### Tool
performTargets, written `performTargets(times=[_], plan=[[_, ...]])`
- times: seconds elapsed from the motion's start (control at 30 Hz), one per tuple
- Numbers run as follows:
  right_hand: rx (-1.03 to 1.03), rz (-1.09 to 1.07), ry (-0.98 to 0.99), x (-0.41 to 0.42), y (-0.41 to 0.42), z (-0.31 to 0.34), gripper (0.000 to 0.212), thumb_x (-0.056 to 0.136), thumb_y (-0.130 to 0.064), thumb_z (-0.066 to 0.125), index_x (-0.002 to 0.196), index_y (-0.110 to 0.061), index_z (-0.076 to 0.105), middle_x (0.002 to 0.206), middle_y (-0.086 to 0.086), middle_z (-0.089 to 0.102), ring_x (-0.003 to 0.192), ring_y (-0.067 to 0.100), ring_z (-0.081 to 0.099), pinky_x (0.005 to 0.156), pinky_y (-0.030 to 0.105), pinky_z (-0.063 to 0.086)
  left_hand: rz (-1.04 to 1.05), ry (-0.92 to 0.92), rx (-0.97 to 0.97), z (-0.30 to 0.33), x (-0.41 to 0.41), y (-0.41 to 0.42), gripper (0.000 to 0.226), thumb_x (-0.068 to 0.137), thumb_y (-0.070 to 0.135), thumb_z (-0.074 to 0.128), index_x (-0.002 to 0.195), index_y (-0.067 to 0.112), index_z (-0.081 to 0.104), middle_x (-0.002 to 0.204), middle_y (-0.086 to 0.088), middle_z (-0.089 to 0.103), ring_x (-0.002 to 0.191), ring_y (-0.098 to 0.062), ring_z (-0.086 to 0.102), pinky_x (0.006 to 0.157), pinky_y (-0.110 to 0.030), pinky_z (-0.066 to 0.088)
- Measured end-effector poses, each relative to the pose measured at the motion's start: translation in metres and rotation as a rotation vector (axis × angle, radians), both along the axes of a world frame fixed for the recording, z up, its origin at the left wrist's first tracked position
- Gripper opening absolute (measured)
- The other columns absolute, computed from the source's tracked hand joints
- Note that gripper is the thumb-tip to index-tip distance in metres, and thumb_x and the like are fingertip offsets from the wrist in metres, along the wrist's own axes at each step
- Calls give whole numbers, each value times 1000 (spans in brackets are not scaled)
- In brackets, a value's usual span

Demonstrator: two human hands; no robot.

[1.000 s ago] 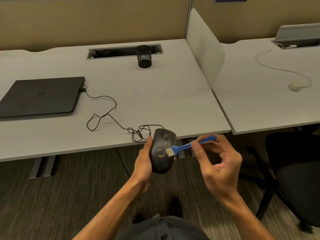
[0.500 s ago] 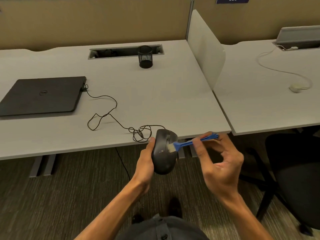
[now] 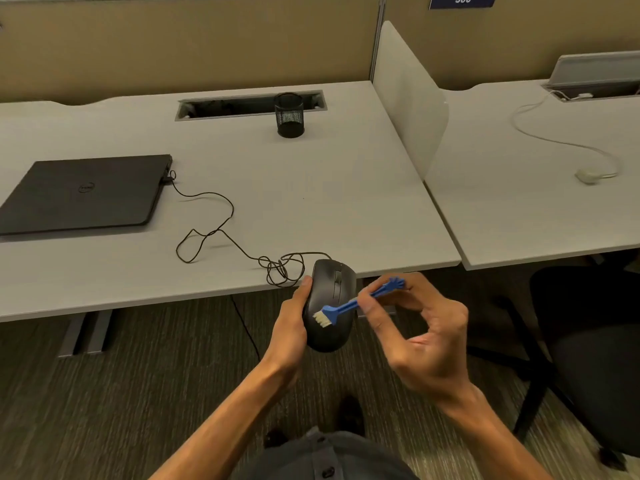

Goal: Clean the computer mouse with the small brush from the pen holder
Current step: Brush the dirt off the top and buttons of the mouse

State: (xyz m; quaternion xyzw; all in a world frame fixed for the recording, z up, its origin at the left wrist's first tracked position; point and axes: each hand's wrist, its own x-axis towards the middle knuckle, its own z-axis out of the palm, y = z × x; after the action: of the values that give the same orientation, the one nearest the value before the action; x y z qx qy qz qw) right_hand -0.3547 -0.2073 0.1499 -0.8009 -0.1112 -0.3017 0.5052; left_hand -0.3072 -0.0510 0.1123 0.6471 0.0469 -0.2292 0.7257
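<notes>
The mouse (image 3: 330, 306) looks like matt black plastic, smooth, with a faint sheen along its back. The small brush (image 3: 349, 306) has a bright blue plastic handle and a tuft of pale bristles. The pen holder (image 3: 290, 115) is black wire mesh, see-through, with a solid base. The bench (image 3: 311, 188) has a smooth, matt, pale grey top. The laptop (image 3: 83, 194) lid is matt dark grey. The cord (image 3: 221, 223) is thin and black. The floor (image 3: 138, 393) is rough, ribbed carpet.
</notes>
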Motion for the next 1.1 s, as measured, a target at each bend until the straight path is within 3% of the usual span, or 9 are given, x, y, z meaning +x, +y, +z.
performTargets(times=[0.17, 0.3, 0.4, 0.5, 0.7, 0.87, 0.93, 1.0, 1.1], plan=[[81, -208, -3, 5, -11, 0, 15, 87, -13, 69, 100, -9, 61, 89, -13, 66, 85, -4, 69, 74, 12, 55, 52, 56, -15, 5, 0, 0, 47, 96, 51, 30, 82, 46, 75, 91, 6, 78, 98, -20, 69, 100, -49, 45], [73, -70, -3, -6, -2, -5, 14, 87, -16, 67, 101, -13, 62, 90, -10, 70, 86, 3, 71, 73, 18, 57, 92, 82, -38, 11, 0, -1, 48, 81, 62, 38, 98, 30, 69, 112, -15, 69, 109, -34, 62, 102, -58, 41], [101, -137, 66, -4, -7, -8, 15, 88, -19, 69, 99, -12, 62, 88, -12, 70, 82, 1, 71, 70, 21, 59, 83, 87, -47, 10, 1, -1, 46, 82, 60, 37, 88, 35, 75, 99, -8, 75, 106, -35, 63, 99, -53, 46], [172, -244, 65, -2, -15, -6, 16, 87, -17, 68, 100, -10, 62, 87, -20, 69, 83, -4, 69, 72, 12, 54, 81, 104, -68, 9, 1, 0, 44, 92, 52, 35, 81, 40, 77, 101, -10, 75, 107, -37, 63, 100, -54, 46], [100, 0, 74, -13, 1, -6, 14, 86, -19, 66, 100, -18, 62, 91, -9, 71, 86, 4, 72, 74, 17, 57, 65, 119, -64, 7, 4, 0, 41, 83, 58, 41, 82, 39, 77, 91, -1, 78, 90, -23, 71, 92, -48, 51], [154, -233, 72, -8, -14, -9, 13, 87, -15, 70, 96, -10, 62, 88, -17, 69, 82, 2, 71, 72, 21, 58, 87, 129, -111, 8, 6, 1, 39, 84, 56, 41, 88, 38, 75, 99, -5, 76, 106, -33, 64, 98, -55, 46], [163, -173, 33, -11, -11, -6, 11, 87, -16, 67, 97, -14, 62, 91, -13, 69, 83, 4, 71, 73, 18, 57, 107, 132, -115, 10, 6, 1, 40, 81, 57, 44, 94, 32, 73, 105, -10, 74, 107, -34, 63, 99, -56, 45], [136, -18, 51, -16, -3, -4, 11, 86, -16, 64, 97, -18, 62, 90, -7, 71, 83, 9, 72, 71, 22, 58, 103, 136, -107, 10, 6, 0, 47, 79, 58, 45, 104, 26, 69, 109, -14, 72, 105, -32, 65, 94, -49, 50], [42, 95, 97, -18, 3, -6, 10, 85, -16, 64, 95, -16, 64, 89, 0, 72, 83, 12, 72, 69, 31, 61, 114, 155, -145, 12, 8, -2, 60, 76, 58, 47, 119, 18, 61, 114, -15, 69, 100, -26, 68, 69, -29, 58]])
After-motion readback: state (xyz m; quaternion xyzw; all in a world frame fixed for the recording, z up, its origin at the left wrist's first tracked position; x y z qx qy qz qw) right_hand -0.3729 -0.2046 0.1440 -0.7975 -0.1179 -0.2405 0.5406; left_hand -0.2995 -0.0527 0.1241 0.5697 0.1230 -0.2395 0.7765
